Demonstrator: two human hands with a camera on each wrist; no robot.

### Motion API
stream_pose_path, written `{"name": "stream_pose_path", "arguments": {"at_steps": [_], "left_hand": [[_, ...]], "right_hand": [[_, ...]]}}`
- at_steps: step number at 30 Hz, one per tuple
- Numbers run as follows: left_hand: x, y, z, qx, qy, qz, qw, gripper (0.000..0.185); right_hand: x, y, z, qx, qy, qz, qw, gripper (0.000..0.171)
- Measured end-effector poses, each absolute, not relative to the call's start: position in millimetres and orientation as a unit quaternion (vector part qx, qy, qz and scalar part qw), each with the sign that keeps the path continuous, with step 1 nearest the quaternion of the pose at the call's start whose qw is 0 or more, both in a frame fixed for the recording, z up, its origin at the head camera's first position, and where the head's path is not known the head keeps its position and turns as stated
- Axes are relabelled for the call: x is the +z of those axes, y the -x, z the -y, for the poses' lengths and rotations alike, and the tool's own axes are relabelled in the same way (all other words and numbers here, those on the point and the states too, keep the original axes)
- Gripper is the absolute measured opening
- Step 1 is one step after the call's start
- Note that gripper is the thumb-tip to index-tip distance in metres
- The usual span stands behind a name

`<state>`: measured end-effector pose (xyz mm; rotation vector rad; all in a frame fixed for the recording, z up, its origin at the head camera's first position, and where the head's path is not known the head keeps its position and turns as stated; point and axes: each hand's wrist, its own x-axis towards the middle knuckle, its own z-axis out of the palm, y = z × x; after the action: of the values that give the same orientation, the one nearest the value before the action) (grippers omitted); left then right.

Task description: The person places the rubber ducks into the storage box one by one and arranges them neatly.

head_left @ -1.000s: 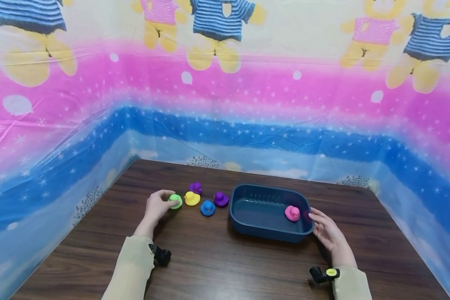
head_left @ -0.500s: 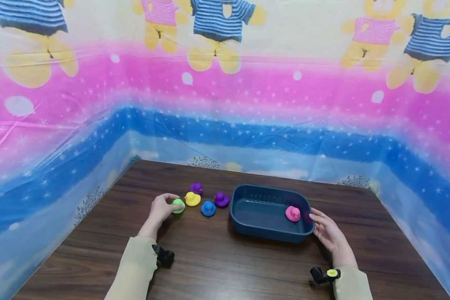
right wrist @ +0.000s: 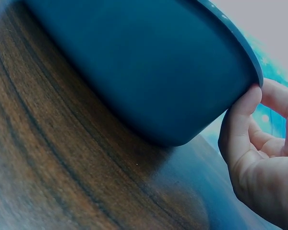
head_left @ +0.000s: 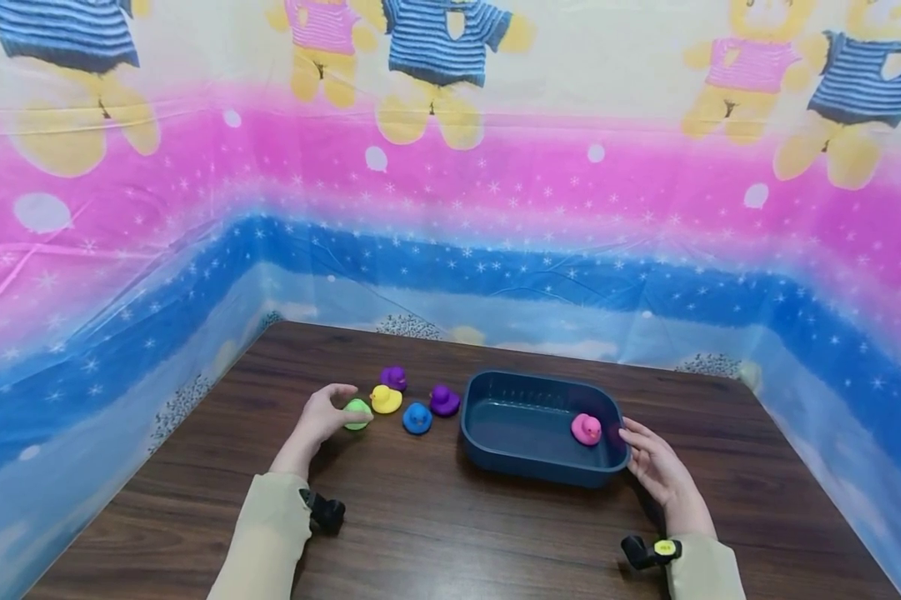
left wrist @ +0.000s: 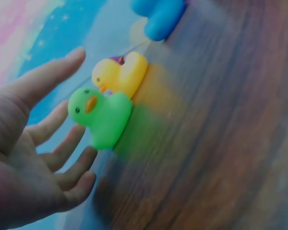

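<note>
Green is the little duck (left wrist: 108, 115) by my left hand (head_left: 322, 419). My fingers and thumb are spread around it, with a gap between the thumb and the fingers, so I am not squeezing it. I cannot tell if my fingertips touch it. The duck sits upright on the worktop (head_left: 427, 517), and the left wrist view shows its orange beak.

My right hand (head_left: 662, 471) pinches the rim at the right end of a dark blue tub (head_left: 540, 472). The tub sits flat on the worktop. Inside it, near my right hand, is a pink duck (head_left: 586, 430).

I wear a small black thing on each wrist, and my sleeves (head_left: 264, 533) are pale.

Close to the green duck, just to its right and a bit farther from me, is a yellow duck (head_left: 386, 400). A purple duck (head_left: 394, 377) is right behind the yellow one. To the right is a blue duck (head_left: 417, 419), and then another purple duck (head_left: 444, 401) just beside the left end of the tub.

The worktop is brown with dark wood lines. Around it hangs a cloth (head_left: 495, 192) in pink, blue and cream, with teddy bears (head_left: 438, 46) in stripy tops and little white snowflakes.
</note>
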<state>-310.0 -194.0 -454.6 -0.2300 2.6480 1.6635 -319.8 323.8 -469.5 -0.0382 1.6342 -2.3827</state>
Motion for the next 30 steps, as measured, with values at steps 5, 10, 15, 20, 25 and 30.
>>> {"name": "stream_pose_path", "arguments": {"at_steps": [5, 10, 15, 20, 25, 30], "left_hand": [[-454, 309, 206, 0.542, 0.028, -0.839, 0.024, 0.067], [-460, 310, 213, 0.553, 0.013, -0.832, 0.032, 0.071], [-464, 311, 216, 0.560, -0.012, -0.827, 0.045, 0.072], [-466, 309, 221, 0.559, -0.038, -0.826, 0.057, 0.071], [-469, 310, 224, 0.553, -0.052, -0.830, 0.055, 0.067], [-473, 311, 223, 0.544, -0.060, -0.836, 0.039, 0.058]], "right_hand": [[-470, 321, -325, -0.820, 0.014, -0.558, 0.123, 0.029], [-472, 321, -325, -0.818, 0.011, -0.561, 0.124, 0.029], [-473, 322, -325, -0.815, 0.010, -0.566, 0.121, 0.028], [-473, 322, -324, -0.820, 0.012, -0.559, 0.124, 0.029], [-473, 321, -325, -0.820, 0.017, -0.558, 0.126, 0.029], [-475, 322, -326, -0.819, 0.023, -0.560, 0.124, 0.029]]}}
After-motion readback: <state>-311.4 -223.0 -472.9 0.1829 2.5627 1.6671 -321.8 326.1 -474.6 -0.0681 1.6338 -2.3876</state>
